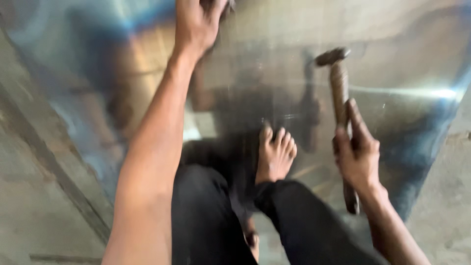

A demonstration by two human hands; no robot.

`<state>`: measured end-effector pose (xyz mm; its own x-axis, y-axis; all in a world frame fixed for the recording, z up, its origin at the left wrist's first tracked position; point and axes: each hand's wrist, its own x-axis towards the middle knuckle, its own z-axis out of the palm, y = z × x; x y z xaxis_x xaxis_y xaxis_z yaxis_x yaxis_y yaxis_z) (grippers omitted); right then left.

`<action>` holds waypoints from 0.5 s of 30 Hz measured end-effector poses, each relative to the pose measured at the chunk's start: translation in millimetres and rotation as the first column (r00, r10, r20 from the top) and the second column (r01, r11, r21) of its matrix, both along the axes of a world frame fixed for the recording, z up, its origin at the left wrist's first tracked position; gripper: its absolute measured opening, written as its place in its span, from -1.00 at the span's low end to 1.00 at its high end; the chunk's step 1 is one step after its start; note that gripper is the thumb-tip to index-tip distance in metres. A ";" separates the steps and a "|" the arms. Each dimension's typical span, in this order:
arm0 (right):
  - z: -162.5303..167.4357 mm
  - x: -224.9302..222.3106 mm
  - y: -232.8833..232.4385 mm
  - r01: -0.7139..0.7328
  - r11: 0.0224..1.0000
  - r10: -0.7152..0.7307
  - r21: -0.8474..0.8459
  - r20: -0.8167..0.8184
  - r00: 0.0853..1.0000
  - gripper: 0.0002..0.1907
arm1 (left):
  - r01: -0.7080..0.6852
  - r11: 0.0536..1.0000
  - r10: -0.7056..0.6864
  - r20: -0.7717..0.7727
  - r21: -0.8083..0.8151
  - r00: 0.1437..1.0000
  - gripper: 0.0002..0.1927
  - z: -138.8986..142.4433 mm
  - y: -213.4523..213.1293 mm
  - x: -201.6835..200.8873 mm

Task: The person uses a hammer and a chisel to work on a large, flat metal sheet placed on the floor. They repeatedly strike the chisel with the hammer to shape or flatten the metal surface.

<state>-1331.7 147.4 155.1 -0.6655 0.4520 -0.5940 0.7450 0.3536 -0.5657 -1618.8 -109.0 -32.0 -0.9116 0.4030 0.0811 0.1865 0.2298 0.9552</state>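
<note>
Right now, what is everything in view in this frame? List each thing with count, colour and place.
metal sheet: one, shiny silver with blurred reflections, lying flat across the middle and top of the view.
hammer: one, dark metal head on a brown wooden handle, head up, over the right part of the sheet.
concrete floor: grey, along the left edge and the right edge, around the sheet.
trousers: black, on both legs, bottom centre.
bare foot: one, resting on the sheet at the centre.
left hand: one, at the top, pressed on the sheet; its fingers are partly cut off by the frame edge.
right hand: one, at the right, closed around the hammer handle.
</note>
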 end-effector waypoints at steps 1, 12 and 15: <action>-1.2 -7.1 -1.3 -0.062 0.998 0.064 0.032 -0.052 0.997 -0.37 | -0.005 0.999 0.004 0.024 0.051 1.000 -0.90 8.5 -1.3 -1.1; 33.9 -123.2 -24.7 -0.439 0.840 0.541 0.318 -0.543 0.642 -0.48 | 0.235 0.918 -0.322 -0.253 -0.319 0.913 -0.75 60.9 -0.7 -5.5; 20.8 -156.5 -28.9 -0.471 0.871 0.485 0.139 -0.099 0.869 -0.39 | 0.211 0.924 -0.278 -0.180 -0.320 0.944 -0.78 64.5 0.0 -9.0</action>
<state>-1488.2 118.5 175.9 -0.8821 0.1152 -0.4567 0.3941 0.7114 -0.5818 -1627.8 -109.0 32.4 -0.7545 0.6469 0.1105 0.4680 0.4123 0.7816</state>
